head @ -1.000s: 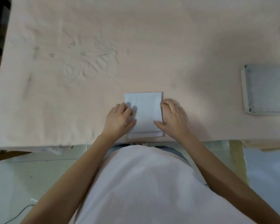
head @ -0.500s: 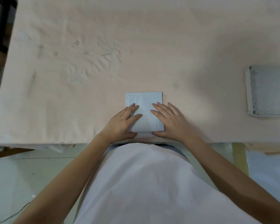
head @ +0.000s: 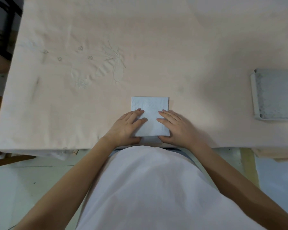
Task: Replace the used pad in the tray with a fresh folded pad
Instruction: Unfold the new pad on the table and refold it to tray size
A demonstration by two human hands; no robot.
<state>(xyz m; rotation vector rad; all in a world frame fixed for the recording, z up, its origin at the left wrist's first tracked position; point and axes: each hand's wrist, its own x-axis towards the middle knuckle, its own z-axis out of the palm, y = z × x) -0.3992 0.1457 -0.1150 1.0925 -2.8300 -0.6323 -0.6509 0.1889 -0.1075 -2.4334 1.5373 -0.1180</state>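
The folded pad [head: 150, 113] lies low in mid frame, close to the counter [head: 173, 47] near edge. The left hand [head: 126, 127] and right hand [head: 176, 128] press it flat with straight fingers. The tray [head: 276, 95] sits well apart at the right frame edge, bare cloth between

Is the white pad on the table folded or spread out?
Folded: the pad lies as a compact square, both hands flat on it, left hand, right hand.
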